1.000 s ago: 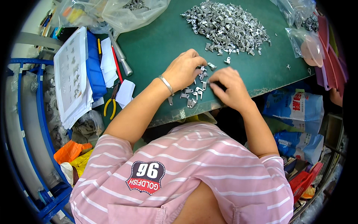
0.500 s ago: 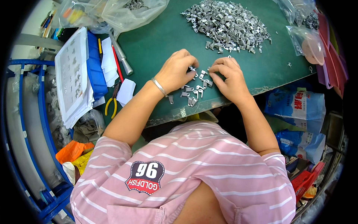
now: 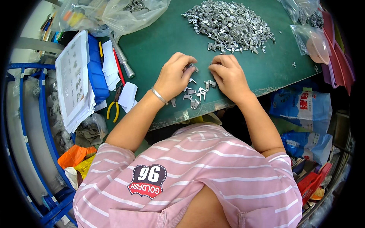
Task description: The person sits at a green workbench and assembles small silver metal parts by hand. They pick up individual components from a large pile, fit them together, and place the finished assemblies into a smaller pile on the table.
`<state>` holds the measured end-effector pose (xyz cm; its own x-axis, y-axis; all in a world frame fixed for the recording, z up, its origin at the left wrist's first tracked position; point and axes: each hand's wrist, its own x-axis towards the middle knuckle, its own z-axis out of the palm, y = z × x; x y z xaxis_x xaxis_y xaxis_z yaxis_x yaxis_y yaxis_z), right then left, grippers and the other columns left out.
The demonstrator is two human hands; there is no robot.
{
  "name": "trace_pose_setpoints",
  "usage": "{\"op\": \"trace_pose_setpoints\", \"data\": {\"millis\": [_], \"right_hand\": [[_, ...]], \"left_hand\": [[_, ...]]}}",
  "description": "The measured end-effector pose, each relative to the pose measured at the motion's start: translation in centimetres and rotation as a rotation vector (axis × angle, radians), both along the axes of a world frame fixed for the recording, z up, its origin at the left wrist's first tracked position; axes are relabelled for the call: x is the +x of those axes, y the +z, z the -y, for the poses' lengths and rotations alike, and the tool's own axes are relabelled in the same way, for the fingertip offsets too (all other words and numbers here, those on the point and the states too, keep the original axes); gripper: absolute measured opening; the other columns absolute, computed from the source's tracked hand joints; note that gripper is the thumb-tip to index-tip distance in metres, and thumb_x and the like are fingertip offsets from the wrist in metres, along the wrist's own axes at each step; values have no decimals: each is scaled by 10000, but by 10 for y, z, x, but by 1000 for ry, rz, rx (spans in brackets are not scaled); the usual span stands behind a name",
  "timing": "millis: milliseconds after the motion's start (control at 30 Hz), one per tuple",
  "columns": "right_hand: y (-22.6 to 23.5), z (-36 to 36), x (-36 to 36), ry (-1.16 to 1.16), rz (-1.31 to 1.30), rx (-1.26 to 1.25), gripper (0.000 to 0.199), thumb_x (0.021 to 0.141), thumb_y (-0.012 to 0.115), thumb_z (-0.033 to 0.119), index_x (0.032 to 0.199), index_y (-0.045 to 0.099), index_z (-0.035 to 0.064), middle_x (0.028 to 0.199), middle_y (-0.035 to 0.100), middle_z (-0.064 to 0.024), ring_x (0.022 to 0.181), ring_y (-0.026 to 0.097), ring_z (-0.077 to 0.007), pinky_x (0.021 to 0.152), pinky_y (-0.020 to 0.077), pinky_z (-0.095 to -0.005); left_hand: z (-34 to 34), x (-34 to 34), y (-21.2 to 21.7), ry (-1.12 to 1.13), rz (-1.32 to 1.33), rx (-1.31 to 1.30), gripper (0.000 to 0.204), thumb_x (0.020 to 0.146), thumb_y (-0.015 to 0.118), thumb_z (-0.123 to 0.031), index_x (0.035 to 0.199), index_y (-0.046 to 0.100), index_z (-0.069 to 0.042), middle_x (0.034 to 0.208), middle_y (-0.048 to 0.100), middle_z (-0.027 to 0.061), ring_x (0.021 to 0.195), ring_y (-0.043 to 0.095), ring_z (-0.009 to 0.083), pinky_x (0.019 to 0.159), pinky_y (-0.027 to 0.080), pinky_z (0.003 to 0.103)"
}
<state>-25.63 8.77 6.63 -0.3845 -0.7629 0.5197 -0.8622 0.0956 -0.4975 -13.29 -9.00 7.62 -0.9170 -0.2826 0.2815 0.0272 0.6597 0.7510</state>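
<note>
Several small grey metal brackets [image 3: 195,103] lie loose on the green table between my hands, close to its near edge. My left hand [image 3: 174,76], with a silver bangle at the wrist, is closed with thumb and fingers around a small metal bracket [image 3: 194,68] that pokes out at the fingertips. Opposite it, my right hand [image 3: 228,78] has thumb and fingers pressed together just above the loose pieces; whatever it may pinch is hidden. Beyond both hands rises a big heap of the same brackets [image 3: 234,28].
Left of my arm are yellow-handled pliers [image 3: 113,107], a metal-handled tool [image 3: 123,59], paper slips [image 3: 127,94] and a blue bin [image 3: 98,72] with sheets against it. Clear plastic bags [image 3: 135,17] sit at the far left. A pink cup [image 3: 318,51] stands far right.
My right hand's fingers have drawn together and shifted slightly left. The left hand has turned a little, and some loose brackets near the fingertips no longer show on the table.
</note>
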Motion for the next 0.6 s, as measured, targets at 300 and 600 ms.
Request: {"op": "trace_pose_setpoints", "data": {"millis": [300, 600], "right_hand": [[-13, -15, 10, -9, 185, -2, 324, 805, 578, -93, 1098, 673, 8, 1149, 660, -164, 1075, 600, -363, 942, 491, -417], [-16, -3, -19, -400, -1, 17, 242, 821, 652, -32, 1054, 664, 31, 1029, 632, -140, 1012, 585, -349, 885, 485, -433]], "left_hand": [[10, 22, -1, -160, -63, -181, 138, 791, 640, 96, 867, 647, -19, 889, 655, 103, 856, 651, 267, 748, 522, 329], [5, -8, -2, -56, -29, -228, 285, 842, 695, -25, 1125, 658, -44, 1073, 608, 128, 895, 632, 276, 769, 522, 338]]}}
